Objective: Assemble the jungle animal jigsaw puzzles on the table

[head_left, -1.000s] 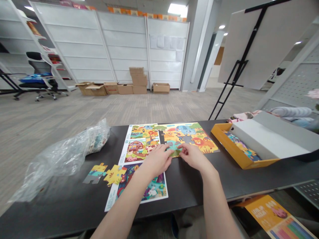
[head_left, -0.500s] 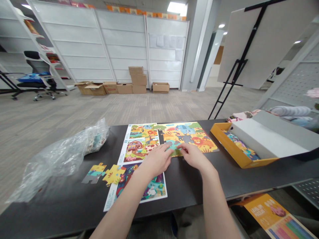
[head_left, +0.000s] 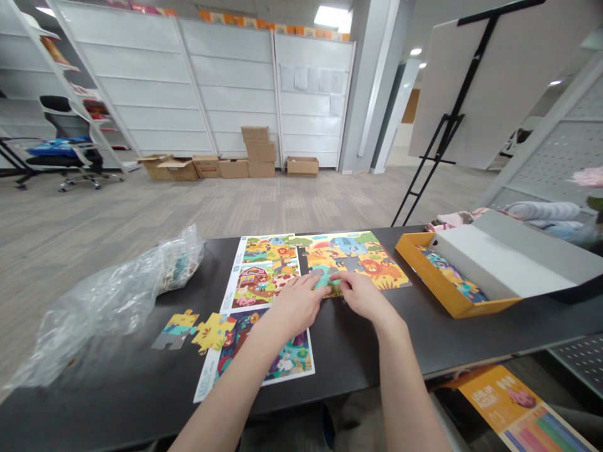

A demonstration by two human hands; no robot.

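Observation:
A partly assembled jigsaw puzzle (head_left: 379,267) with an elephant and lions lies on the dark table, with a gap near its middle. At its lower left corner is a teal puzzle piece (head_left: 323,277). My left hand (head_left: 298,300) rests on the piece's left side with its fingers stretched out and apart. From the right, my right hand (head_left: 362,294) touches the same piece, index finger extended and the other fingers curled; its fingertips partly hide the edge. Under my left forearm lies a printed picture sheet (head_left: 264,284). Two loose puzzle pieces (head_left: 213,333) lie left of it, one overlapping the sheet.
A crumpled clear plastic bag (head_left: 117,295) covers the table's left side. At the right stands an open yellow box (head_left: 464,307) holding more pieces. Below the table edge is an orange printed box (head_left: 513,402). An easel board (head_left: 466,94) stands beyond the table.
My right index finger has straightened slightly over the teal piece. My left hand stays on it, nearly unmoved. The whole view has shifted a little.

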